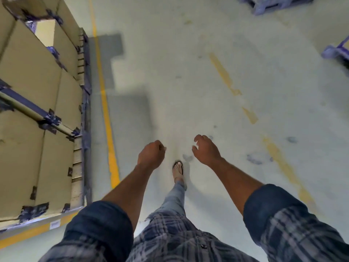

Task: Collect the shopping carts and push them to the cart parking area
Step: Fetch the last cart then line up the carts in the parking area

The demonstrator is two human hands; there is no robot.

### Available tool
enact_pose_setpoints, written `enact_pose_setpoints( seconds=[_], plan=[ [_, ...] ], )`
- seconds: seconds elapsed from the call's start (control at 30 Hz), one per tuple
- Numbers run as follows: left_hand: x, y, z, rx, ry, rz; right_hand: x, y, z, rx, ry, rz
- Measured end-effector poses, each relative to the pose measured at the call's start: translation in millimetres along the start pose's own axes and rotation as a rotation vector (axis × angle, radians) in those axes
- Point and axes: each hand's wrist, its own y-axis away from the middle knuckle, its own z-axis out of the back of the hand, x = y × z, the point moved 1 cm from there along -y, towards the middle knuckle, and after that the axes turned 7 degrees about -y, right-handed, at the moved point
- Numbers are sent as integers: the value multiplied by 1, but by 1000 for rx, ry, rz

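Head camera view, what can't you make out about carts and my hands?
All in the head view:
- Blue frames, top right: cut off by the picture edges and blurred; carts or not, unclear.
- Left hand: fingers tucked behind its own back.
- Shelf label: too small, blurred.
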Motion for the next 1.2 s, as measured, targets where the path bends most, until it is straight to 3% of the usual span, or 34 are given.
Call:
enact_pose_setpoints(
  seconds=[0.23, 0.53, 0.8, 1.0, 1.2],
  plan=[
    [-73, -242, 40, 89, 56, -36, -4, -233, 51, 101, 72, -15],
    [-220, -529, 151, 47, -55, -155, -14, -516, 177, -21, 36, 1],
    [-342, -756, 191, 77, -63, -84, -59, -774, 280, -14, 57, 24],
    [-433, -905, 268, -46, 48, -92, -58, -956, 386, -25, 135, 63],
    [-479, -1082, 314, -69, 55, -54, -54, -1154, 432, -36, 143, 103]
  ],
)
